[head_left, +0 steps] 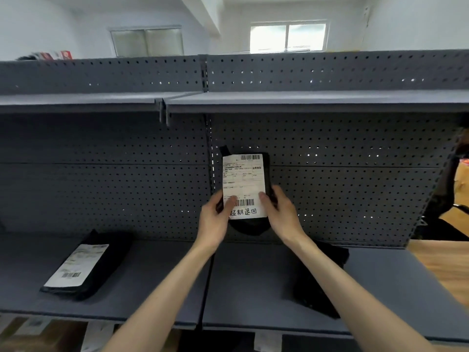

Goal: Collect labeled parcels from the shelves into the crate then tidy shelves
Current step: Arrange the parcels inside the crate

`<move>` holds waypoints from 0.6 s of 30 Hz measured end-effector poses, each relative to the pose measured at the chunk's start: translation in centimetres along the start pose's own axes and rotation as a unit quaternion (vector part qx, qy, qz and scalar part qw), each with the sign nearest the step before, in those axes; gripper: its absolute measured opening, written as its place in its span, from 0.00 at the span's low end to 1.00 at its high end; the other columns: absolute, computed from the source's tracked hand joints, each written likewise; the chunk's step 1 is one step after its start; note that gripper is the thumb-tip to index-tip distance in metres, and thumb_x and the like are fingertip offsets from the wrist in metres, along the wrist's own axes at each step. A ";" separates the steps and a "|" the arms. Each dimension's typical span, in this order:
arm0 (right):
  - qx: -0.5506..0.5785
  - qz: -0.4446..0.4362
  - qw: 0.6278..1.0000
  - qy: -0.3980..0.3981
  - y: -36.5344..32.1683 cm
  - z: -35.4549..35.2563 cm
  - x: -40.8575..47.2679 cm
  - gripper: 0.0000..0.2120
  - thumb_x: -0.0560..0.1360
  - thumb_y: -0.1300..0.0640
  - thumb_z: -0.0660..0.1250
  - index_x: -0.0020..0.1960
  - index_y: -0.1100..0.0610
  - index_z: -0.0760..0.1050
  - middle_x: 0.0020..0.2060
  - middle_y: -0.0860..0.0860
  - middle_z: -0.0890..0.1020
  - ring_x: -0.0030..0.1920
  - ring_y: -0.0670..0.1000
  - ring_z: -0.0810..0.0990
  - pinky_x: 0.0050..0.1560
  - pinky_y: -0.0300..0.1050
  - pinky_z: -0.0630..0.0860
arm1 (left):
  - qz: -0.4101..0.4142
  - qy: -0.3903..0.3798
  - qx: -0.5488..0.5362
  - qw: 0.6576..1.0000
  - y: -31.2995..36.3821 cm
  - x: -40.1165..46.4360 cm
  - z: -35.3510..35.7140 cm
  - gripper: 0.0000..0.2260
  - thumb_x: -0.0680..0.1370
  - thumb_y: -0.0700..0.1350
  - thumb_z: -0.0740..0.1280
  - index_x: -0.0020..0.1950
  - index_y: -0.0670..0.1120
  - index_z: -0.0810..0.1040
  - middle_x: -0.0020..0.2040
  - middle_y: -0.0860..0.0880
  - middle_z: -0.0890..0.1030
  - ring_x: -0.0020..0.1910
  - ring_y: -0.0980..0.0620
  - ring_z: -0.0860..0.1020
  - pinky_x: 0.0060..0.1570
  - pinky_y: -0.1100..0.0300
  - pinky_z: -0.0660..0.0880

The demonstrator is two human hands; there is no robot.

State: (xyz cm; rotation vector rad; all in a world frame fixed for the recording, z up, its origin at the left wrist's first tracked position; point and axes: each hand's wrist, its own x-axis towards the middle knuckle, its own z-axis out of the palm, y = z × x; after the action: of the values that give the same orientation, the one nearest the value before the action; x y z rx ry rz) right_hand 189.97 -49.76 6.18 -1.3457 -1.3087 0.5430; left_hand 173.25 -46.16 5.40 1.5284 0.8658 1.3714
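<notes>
Both hands, left hand and right hand, are pinching the black plastic parcel with white shipping label, holding it upright above the grey metal shelf. Label inspection is proceeding; transfer to the crate, not visible, is required next.

White shipping label on the held black parcel: handwritten characters 超期退回 along bottom edge; barcodes at top and lower part; fine print too small to read. Label on the parcel lying at shelf left: barcode visible; text unreadable.
</notes>
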 end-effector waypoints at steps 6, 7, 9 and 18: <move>0.001 -0.025 1.000 0.008 -0.2 0.0 -0.2 0.11 0.83 0.52 0.60 0.64 0.54 0.71 0.54 0.44 0.82 0.49 0.35 0.81 0.45 0.30 0.77 | 0.018 0.000 -0.025 1.000 1.1 -0.7 0.6 0.13 0.84 0.45 0.64 0.67 0.49 0.78 0.58 0.56 0.84 0.59 0.58 0.81 0.60 0.63 0.77; -0.001 -0.027 1.000 0.011 -0.1 0.0 -0.3 0.12 0.83 0.52 0.60 0.64 0.54 0.71 0.55 0.45 0.82 0.50 0.35 0.81 0.46 0.30 0.77 | 0.019 0.001 -0.027 0.999 1.0 -0.9 0.6 0.13 0.84 0.45 0.64 0.68 0.49 0.78 0.58 0.56 0.84 0.59 0.58 0.81 0.60 0.63 0.77; -0.008 -0.027 0.999 0.014 -0.1 -0.1 -0.5 0.12 0.83 0.52 0.61 0.65 0.53 0.71 0.55 0.44 0.82 0.51 0.35 0.80 0.48 0.30 0.76 | 0.015 0.002 -0.031 0.999 0.9 -1.1 0.7 0.13 0.84 0.44 0.64 0.67 0.49 0.78 0.58 0.56 0.84 0.59 0.58 0.81 0.61 0.62 0.77; -0.029 -0.025 0.999 0.013 -0.9 -0.2 -1.0 0.11 0.82 0.53 0.61 0.64 0.50 0.71 0.52 0.39 0.80 0.50 0.32 0.79 0.44 0.23 0.72 | 0.009 0.014 -0.036 0.999 1.1 -1.5 0.2 0.14 0.83 0.45 0.65 0.69 0.47 0.77 0.59 0.55 0.84 0.59 0.58 0.81 0.62 0.60 0.77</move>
State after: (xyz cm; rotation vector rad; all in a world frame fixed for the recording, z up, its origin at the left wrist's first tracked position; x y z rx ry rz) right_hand 189.55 -50.97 6.70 -1.3588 -1.3430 0.4554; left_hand 173.21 -47.96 5.86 1.4671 0.8132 1.4249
